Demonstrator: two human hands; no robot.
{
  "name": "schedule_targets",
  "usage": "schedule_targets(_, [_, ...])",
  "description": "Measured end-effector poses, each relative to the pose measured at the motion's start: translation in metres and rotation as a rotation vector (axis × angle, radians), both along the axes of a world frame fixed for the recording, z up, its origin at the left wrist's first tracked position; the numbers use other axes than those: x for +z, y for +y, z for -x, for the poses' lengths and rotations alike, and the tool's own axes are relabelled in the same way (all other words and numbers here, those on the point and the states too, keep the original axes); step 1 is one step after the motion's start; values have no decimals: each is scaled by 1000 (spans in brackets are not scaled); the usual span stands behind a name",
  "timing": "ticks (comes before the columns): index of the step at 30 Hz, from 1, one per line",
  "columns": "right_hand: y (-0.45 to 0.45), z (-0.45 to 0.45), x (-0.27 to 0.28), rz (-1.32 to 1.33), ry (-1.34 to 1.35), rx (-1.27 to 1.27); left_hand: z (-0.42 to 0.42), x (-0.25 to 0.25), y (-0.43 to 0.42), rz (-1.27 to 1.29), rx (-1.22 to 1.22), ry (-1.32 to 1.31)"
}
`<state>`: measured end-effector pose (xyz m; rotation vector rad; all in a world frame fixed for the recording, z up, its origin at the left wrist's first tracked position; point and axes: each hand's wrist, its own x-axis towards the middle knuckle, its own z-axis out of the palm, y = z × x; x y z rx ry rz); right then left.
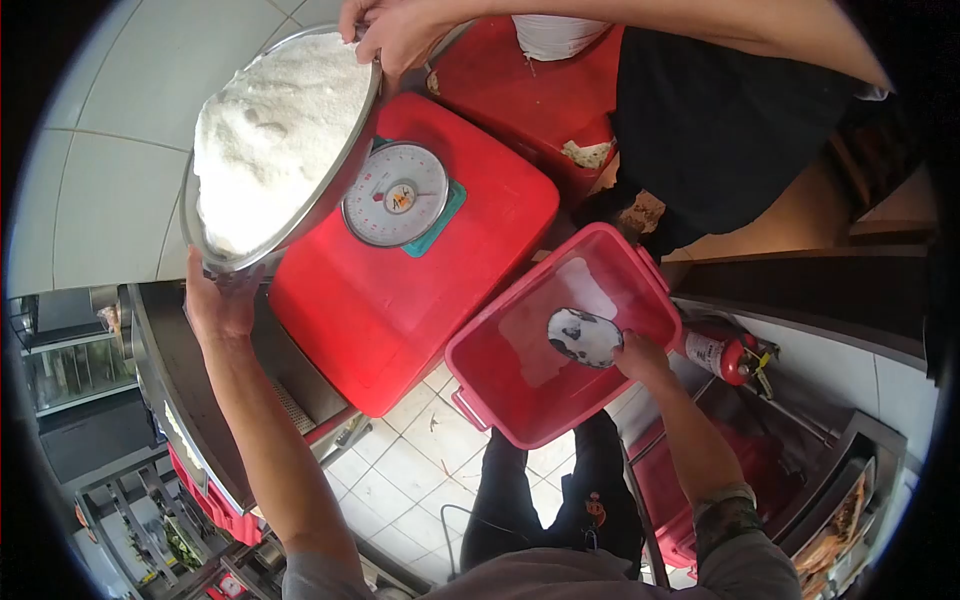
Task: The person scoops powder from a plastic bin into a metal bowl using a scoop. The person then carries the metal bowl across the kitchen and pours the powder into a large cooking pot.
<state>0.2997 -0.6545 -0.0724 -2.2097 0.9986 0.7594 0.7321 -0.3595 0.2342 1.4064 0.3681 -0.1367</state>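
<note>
My left hand point(222, 305) grips the near rim of a large metal bowl point(190, 215), which is heaped with white powder point(280, 130). Another person's hand point(400, 38) holds the far rim. The bowl tilts beside a dial scale point(397, 194) and hides part of it. In my right hand point(645, 358) is a small rounded bowl point(588, 338), smeared with white powder with dark patches showing through. It is held over the inside of a red plastic tub point(470, 352), where white powder lies on the bottom.
The scale sits on a red lid point(350, 330). Behind it, a second red container point(540, 85) carries a white sack point(560, 37). A person in a black apron point(720, 130) stands at the upper right. A fire extinguisher point(720, 355) is right of the tub.
</note>
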Motion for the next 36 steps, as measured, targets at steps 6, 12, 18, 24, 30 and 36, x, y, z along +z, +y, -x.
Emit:
schedule_targets(6, [4, 5, 5, -17, 13, -5, -12, -11, 12, 25, -107, 18])
schedule_targets(12, [5, 4, 8, -33, 18, -28, -12, -8, 5, -17, -115, 3])
schedule_targets(18, [6, 8, 4, -24, 14, -36, -14, -3, 3, -39, -92, -4])
schedule_targets(24, [5, 7, 13, -26, 17, -30, -19, -9, 11, -43, -104, -6])
schedule_targets(30, [1, 7, 7, -24, 16, -52, -4, -2, -6, 2, -96, 9])
schedule_targets(36, [0, 6, 5, -32, 28, -39, -2, 1, -11, -1, -114, 7])
